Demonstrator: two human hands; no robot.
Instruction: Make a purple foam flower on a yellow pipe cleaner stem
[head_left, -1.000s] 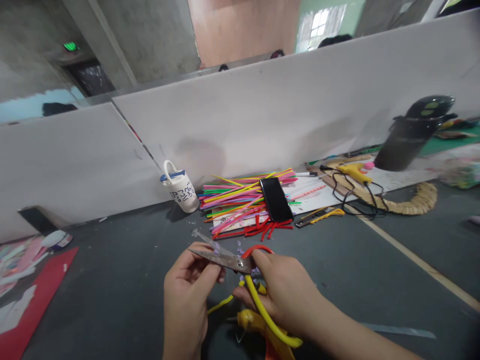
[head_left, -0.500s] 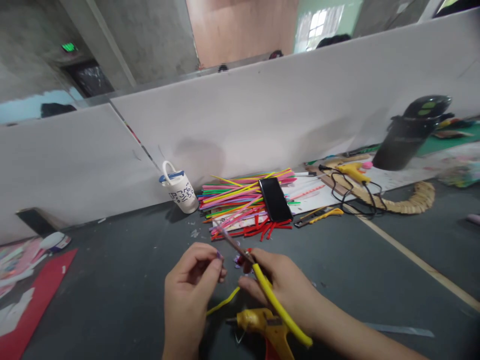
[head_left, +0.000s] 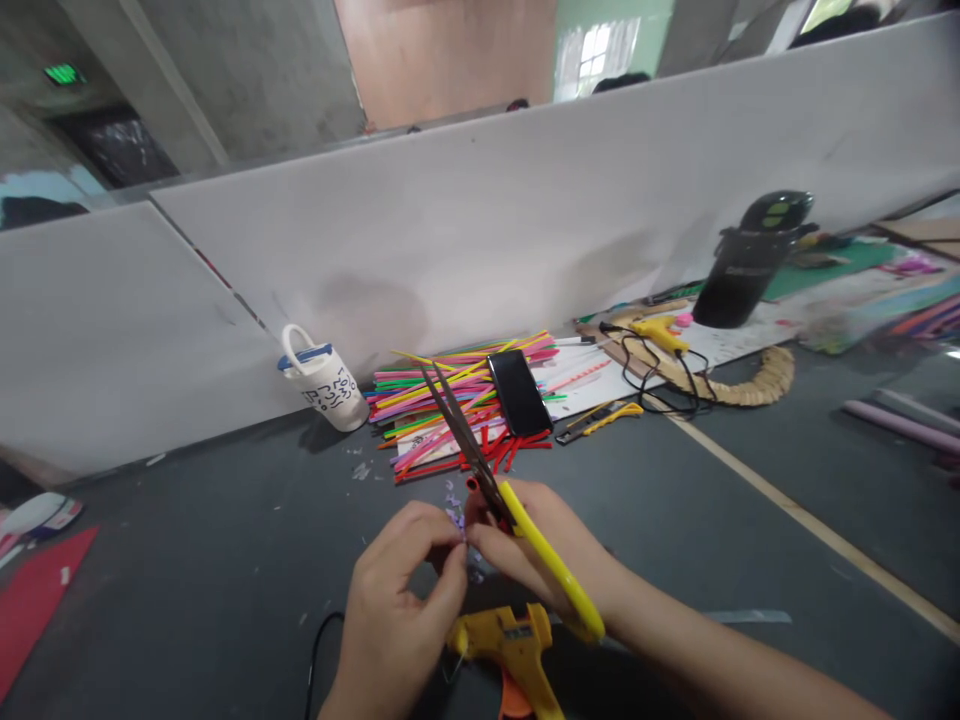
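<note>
My right hand point(head_left: 551, 540) is wrapped round a pair of scissors point(head_left: 551, 565) with yellow handles; the slightly parted blades point up and away. My left hand point(head_left: 405, 590) pinches thumb against forefinger on a tiny purple piece point(head_left: 463, 533), mostly covered by the fingertips. The right fingertips meet the left ones at this piece. Small purple scraps point(head_left: 452, 497) lie on the table just beyond the hands. Below them a yellow hot glue gun point(head_left: 514, 645) with an orange trigger lies on the table, partly covered by my hands.
Beyond my hands lie many coloured pipe cleaners point(head_left: 420, 400), with a black phone point(head_left: 520, 392) on them. A white cup point(head_left: 326, 385) stands left of these. To the right are a utility knife point(head_left: 600, 420), another glue gun point(head_left: 660, 332) and a dark tumbler point(head_left: 750, 262). A white partition point(head_left: 480, 220) runs behind.
My hands have come together, fingertips now meeting. The scissors have swung more upright, with their blades showing apart. The camera view has turned right, so the table items sit farther left.
</note>
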